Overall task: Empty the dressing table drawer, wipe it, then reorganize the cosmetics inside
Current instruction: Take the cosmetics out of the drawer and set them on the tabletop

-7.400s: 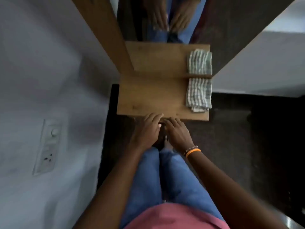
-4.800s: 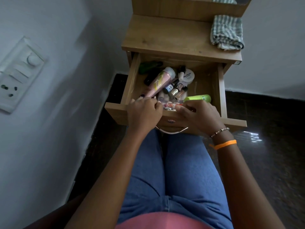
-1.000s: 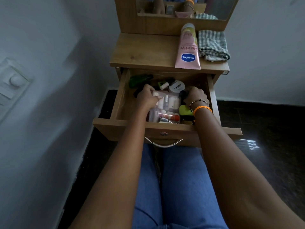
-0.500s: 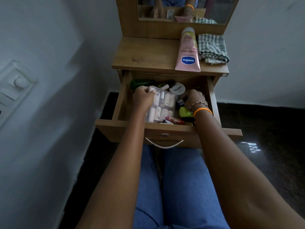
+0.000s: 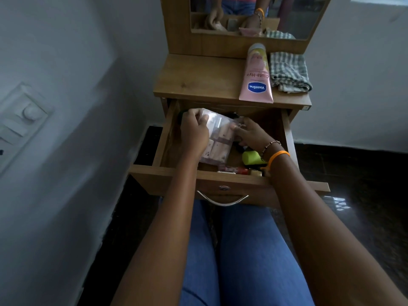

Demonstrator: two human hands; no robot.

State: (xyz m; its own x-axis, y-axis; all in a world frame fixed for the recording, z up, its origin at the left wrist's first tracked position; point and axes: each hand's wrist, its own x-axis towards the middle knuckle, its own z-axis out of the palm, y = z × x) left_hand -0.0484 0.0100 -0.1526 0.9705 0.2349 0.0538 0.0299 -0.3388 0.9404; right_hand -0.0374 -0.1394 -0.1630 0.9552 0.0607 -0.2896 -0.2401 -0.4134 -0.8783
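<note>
The wooden drawer (image 5: 164,173) of the dressing table stands pulled open over my lap. Above it, both hands hold a clear plastic pouch (image 5: 217,140) filled with small pale tubes. My left hand (image 5: 194,133) grips its upper left corner; my right hand (image 5: 250,134) pinches its right edge. A lime-green tube (image 5: 250,157) lies in the drawer under my right wrist, and red and gold small cosmetics (image 5: 238,171) sit along the front wall. A pink Vaseline tube (image 5: 257,78) lies on the tabletop (image 5: 194,80).
A folded checked cloth (image 5: 289,72) lies at the tabletop's right end beside the pink tube. A mirror (image 5: 254,16) rises behind. A white wall with a switch plate (image 5: 22,120) is close on the left. Dark floor lies to the right.
Both hands have lifted the clear pouch up out of the drawer contents; half a second ago it lay lower among the cosmetics. The pink tube went from the drawer to the tabletop earlier.
</note>
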